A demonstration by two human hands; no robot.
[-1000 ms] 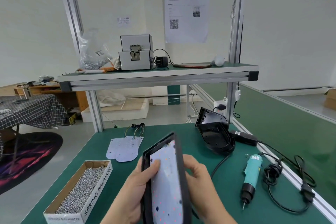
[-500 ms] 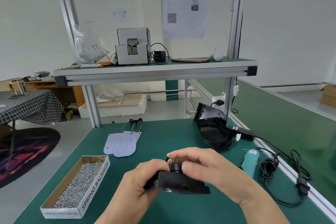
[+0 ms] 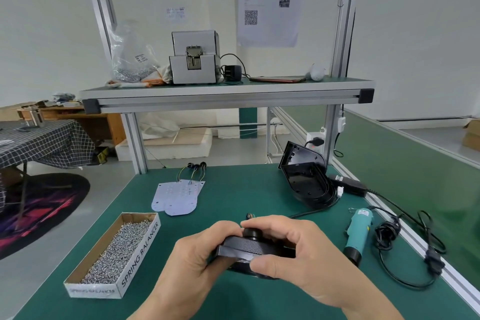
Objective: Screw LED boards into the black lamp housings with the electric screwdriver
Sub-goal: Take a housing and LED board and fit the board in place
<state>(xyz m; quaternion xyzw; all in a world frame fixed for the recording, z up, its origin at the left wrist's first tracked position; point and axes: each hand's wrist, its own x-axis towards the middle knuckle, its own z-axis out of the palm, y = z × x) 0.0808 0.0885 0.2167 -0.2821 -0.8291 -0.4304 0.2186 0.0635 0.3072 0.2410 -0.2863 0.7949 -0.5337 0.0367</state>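
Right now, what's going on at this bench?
A person grips a black lamp housing with the left hand and right hand, over the green bench. The electric screwdriver lies untouched on the right. Loose LED boards and a box of screws lie on the left; empty housings sit at the back.

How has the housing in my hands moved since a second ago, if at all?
Yes. The housing tipped from upright to flat, its top now below the screw box's far end.

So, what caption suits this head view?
Left hand and right hand hold a black lamp housing at the green bench; the electric screwdriver lies nearby.
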